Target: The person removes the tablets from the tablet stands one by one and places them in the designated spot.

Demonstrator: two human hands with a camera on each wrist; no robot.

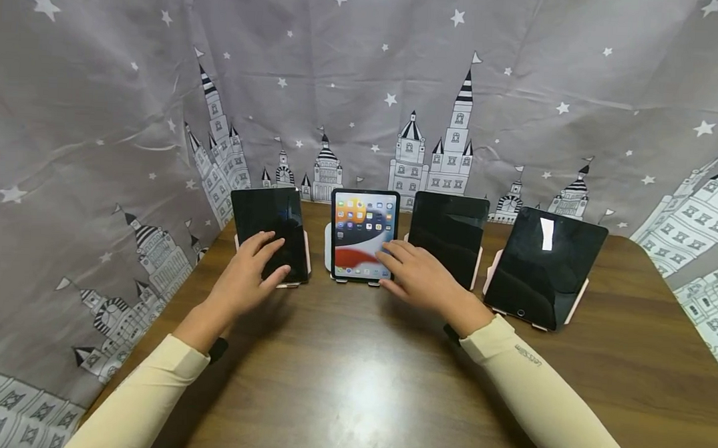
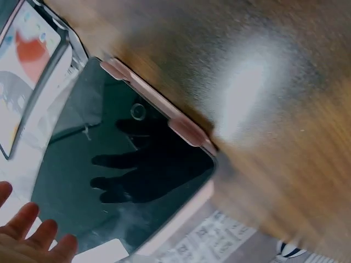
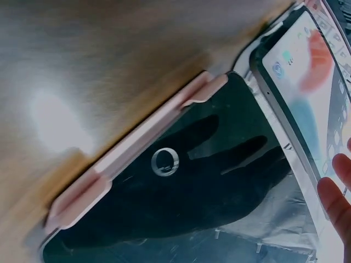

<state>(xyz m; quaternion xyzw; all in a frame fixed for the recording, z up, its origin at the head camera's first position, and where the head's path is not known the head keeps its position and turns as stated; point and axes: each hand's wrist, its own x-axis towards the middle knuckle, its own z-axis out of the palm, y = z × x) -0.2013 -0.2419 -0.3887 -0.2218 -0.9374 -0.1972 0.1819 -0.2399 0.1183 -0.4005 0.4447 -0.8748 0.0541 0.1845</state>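
Observation:
My left hand [image 1: 245,278] is in front of the leftmost tablet [image 1: 266,210], whose screen is dark; the spread fingers overlap it in the head view. The left wrist view shows the hand's reflection on that black glass, held by a pink stand [image 2: 189,131]. My right hand [image 1: 421,277] reaches to the lower right part of a lit tablet [image 1: 361,234] showing app icons, its fingertips overlapping the screen edge. Below that hand, the right wrist view shows a dark tablet [image 3: 192,186] with a round button. Neither hand holds anything.
Farther right stand a third tablet [image 1: 449,224] and a fourth tablet [image 1: 543,269], both dark and propped on stands. All are in a row along the back of the brown wooden table [image 1: 341,357]. A grey curtain [image 1: 342,63] with castles and stars hangs behind.

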